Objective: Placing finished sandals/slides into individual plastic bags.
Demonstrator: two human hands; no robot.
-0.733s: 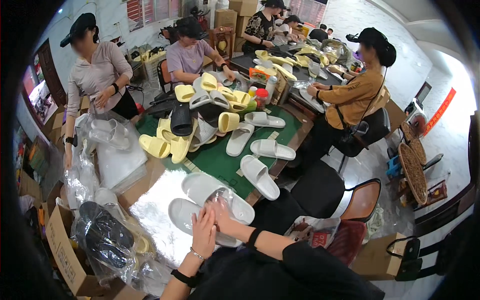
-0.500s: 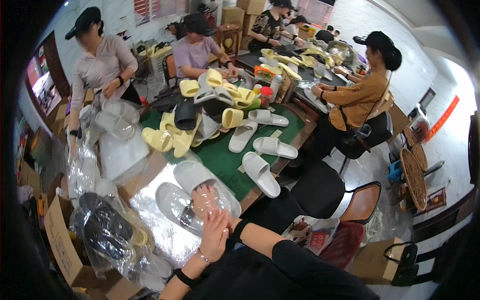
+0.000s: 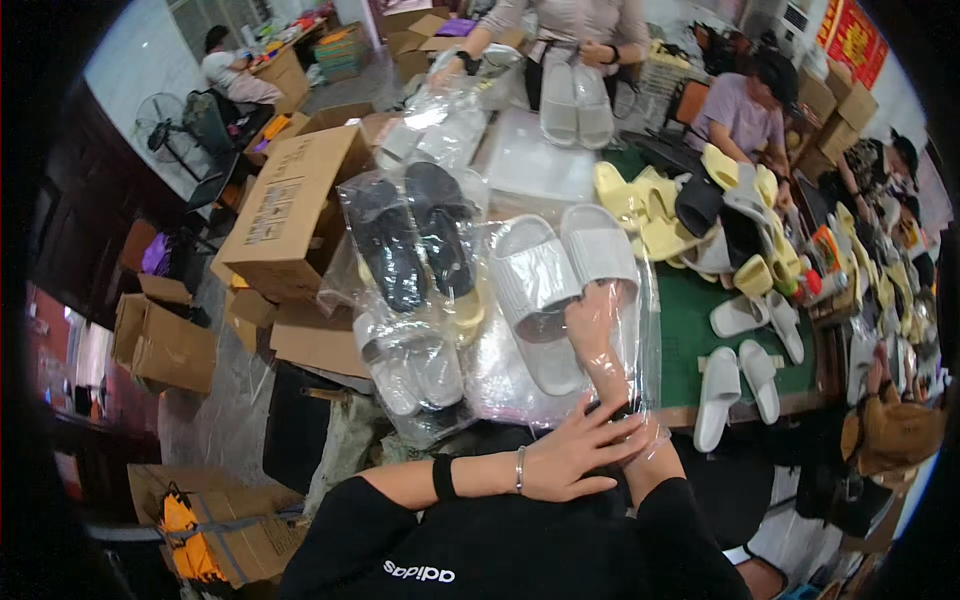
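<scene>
A pair of white slides (image 3: 545, 290) lies side by side inside a clear plastic bag (image 3: 650, 330) on the table in front of me. My right hand (image 3: 597, 335) is inside the bag up to the wrist, with its fingers on the heel end of the right slide. My left hand (image 3: 578, 457) lies across my right wrist with fingers spread, holding the bag's mouth there. A bangle and a black band are on my left wrist.
Bagged black slides (image 3: 415, 240) and bagged white slides (image 3: 410, 362) lie to the left, next to cardboard boxes (image 3: 290, 205). The green mat (image 3: 695, 330) on the right holds loose white slides (image 3: 738, 380) and yellow slides (image 3: 645, 210). Across the table, a person holds white slides (image 3: 572, 100).
My view has swung left and closer to the table. My right hand has gone deeper into the bag with the white slides, and my left hand has come back to my right wrist.
</scene>
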